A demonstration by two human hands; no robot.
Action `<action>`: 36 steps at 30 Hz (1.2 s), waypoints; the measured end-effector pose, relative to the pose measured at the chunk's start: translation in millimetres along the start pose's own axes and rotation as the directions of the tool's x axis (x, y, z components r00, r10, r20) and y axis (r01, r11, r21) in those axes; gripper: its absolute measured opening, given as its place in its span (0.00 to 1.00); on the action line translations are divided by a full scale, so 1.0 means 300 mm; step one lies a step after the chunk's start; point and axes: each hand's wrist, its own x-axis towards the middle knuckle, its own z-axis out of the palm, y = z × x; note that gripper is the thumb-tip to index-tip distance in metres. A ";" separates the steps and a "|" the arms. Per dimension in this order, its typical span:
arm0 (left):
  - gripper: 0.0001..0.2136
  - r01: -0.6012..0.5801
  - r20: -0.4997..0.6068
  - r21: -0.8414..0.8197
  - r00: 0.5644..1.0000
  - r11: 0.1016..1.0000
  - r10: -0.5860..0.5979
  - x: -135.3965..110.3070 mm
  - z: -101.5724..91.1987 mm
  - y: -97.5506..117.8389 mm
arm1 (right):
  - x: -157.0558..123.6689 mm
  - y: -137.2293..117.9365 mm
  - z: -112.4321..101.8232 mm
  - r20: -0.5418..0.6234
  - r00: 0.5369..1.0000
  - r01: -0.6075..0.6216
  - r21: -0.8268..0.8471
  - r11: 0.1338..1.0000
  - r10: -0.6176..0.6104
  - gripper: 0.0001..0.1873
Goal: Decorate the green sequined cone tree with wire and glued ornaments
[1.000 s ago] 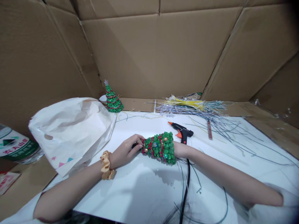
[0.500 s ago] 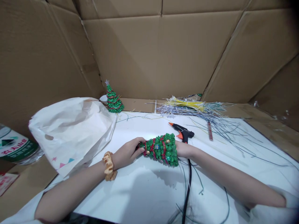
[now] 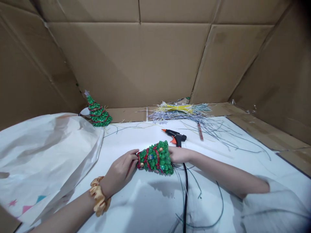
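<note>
A green beaded Christmas tree (image 3: 155, 158) with red garland and gold beads lies sideways in the air above the white table, its narrow end to the left. The fingers of my left hand (image 3: 123, 168) are closed around that narrow end; a gold scrunchie (image 3: 99, 196) circles the wrist. My right hand (image 3: 178, 154) is at the wide base, its fingers hidden behind or inside the tree. Just beyond the right hand lies a black and orange glue gun (image 3: 176, 136), its black cord (image 3: 186, 197) running toward me beneath the right wrist.
A second beaded tree (image 3: 99, 111) stands at the back left, beside a large white plastic bag (image 3: 55, 152). Bundles of yellow and bluish wires (image 3: 179, 108) lie at the back, with a red stick-like item (image 3: 200, 131) near them. Cardboard walls (image 3: 126, 61) surround the table (image 3: 116, 213).
The view has turned to the right, so everything sits further left in the picture. Both hands keep hold of the tree, and my left hand's fingers have shifted slightly at its narrow end.
</note>
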 end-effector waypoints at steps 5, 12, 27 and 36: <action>0.05 0.063 0.065 -0.065 0.996 0.996 -0.059 0.006 0.008 0.003 | -0.042 0.006 0.012 -0.068 0.995 -0.076 -0.007 0.997 0.075 0.08; 0.04 0.133 0.135 -0.110 0.984 0.985 -0.118 0.004 0.015 0.001 | -0.092 -0.051 0.042 -0.377 0.926 -0.068 -0.227 0.972 -0.024 0.12; 0.04 0.337 0.218 -0.311 0.936 0.889 -0.278 0.021 0.008 -0.065 | -0.214 -0.033 -0.055 -0.494 0.851 -0.148 -0.552 0.821 -0.178 0.07; 0.06 0.404 0.249 -0.395 0.911 0.825 -0.327 0.033 0.003 -0.062 | -0.247 -0.047 -0.096 -0.447 0.875 -0.199 -0.680 0.706 -0.184 0.11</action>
